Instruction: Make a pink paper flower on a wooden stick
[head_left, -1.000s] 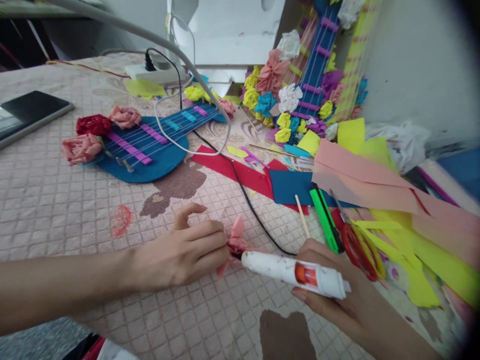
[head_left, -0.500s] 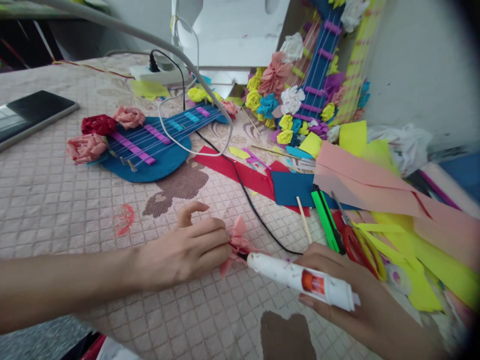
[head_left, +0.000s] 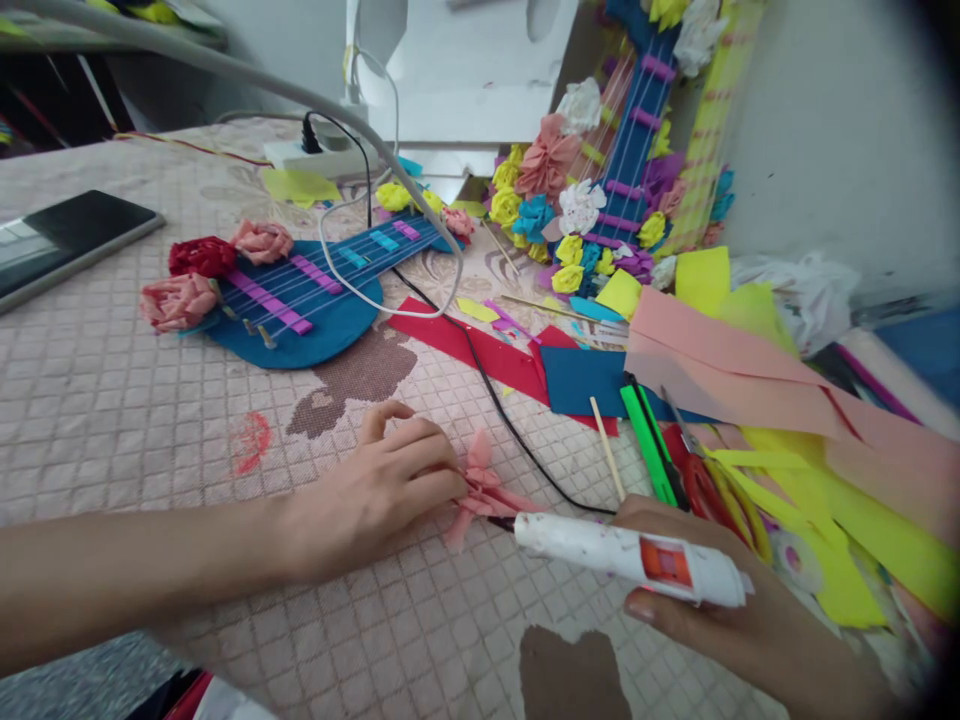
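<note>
My left hand (head_left: 382, 490) is closed on a pink paper flower (head_left: 486, 488), whose petals stick out past the fingertips just above the tablecloth. My right hand (head_left: 712, 590) grips a white hot glue gun (head_left: 622, 548) with an orange window in its side. The gun's dark nozzle points left and lies close by the flower's lower petals; I cannot tell whether it touches them. A black cord (head_left: 517, 430) runs across the cloth to the right hand. Behind the left hand lies a blue paper guitar (head_left: 300, 310) with purple strips, strings and paper roses.
A phone (head_left: 71, 240) lies at the far left. Red scissors (head_left: 712, 490), a green cutter (head_left: 649, 445), a wooden stick (head_left: 607, 450) and pink paper sheets (head_left: 720, 360) crowd the right side. A flower-covered guitar (head_left: 626, 150) leans at the back. A white cable (head_left: 247, 70) arches overhead.
The glue gun has shifted to the right with my right hand, its nozzle drawing back from the flower's centre. My left hand keeps its hold on the flower, nearly still.
</note>
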